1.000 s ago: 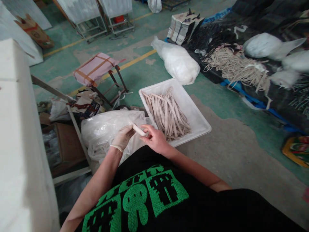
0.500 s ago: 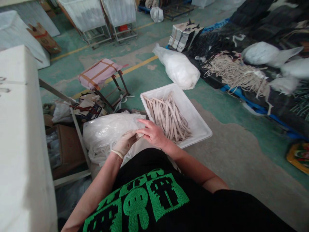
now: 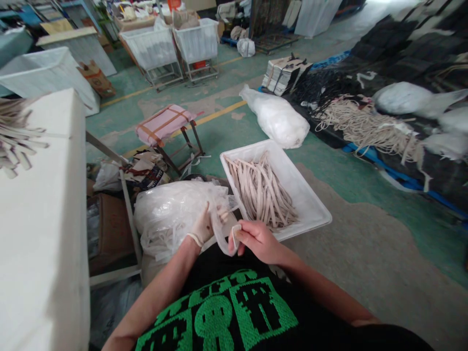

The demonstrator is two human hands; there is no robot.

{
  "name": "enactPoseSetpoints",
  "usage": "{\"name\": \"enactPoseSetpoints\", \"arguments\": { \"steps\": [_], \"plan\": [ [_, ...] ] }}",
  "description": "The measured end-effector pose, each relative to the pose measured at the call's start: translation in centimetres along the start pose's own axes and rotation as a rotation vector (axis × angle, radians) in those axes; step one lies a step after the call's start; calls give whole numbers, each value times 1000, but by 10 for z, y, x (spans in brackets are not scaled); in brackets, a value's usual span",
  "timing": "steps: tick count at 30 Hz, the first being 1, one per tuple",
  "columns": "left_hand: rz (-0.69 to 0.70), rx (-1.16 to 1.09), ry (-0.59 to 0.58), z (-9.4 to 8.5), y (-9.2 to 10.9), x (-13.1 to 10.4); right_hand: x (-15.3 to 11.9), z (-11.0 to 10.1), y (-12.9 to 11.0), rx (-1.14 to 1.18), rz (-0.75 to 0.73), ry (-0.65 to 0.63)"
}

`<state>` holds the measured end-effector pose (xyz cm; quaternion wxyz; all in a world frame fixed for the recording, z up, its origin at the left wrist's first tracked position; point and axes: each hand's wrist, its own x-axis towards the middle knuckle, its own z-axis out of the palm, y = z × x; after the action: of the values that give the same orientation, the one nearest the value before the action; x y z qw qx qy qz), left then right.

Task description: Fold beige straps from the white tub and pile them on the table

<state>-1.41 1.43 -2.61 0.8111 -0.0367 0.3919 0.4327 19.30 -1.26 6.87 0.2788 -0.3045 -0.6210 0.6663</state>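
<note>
Pink-topped stool (image 3: 166, 125), wht carts (image 3: 150, 50) in bkgd, grn flr (image 3: 218, 137)

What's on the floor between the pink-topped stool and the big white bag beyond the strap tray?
Green floor with a yellow line crossing it; no object in between. Head view shows it.

Left hand (image 3: 203, 227): fingers (image 3: 222, 213) a blur
Pale piece (image 3: 236, 233): half behind right hand (image 3: 258, 240)
Straps (image 3: 18, 141), white table's (image 3: 40, 239) far edge: cut off left

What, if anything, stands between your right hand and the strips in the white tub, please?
Only the near rim of the white tub appears to lie between the right hand and the strips, and the hand partly hides it. The plastic bag lies off to the left.
</note>
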Motion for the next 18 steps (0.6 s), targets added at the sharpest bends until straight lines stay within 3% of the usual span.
{"name": "enactPoseSetpoints", "arguments": {
  "steps": [3, 7, 10, 13, 18],
  "plan": [
    [193, -164, 99, 10, 43, 6, -22, -16, 5, 22, 185, -143],
    [456, -251, 127, 21, 111, -5, -44, -35, 34, 0, 359, -118],
    [670, -195, 176, 28, 139, -21, -47, -37, 54, 57, 424, -135],
    [785, 26, 121, 31, 133, -33, -33, -31, 55, -34, 349, -156],
    [597, 498, -57, 19, 68, -44, 24, -28, 31, -168, -51, 26]
  ]
}}
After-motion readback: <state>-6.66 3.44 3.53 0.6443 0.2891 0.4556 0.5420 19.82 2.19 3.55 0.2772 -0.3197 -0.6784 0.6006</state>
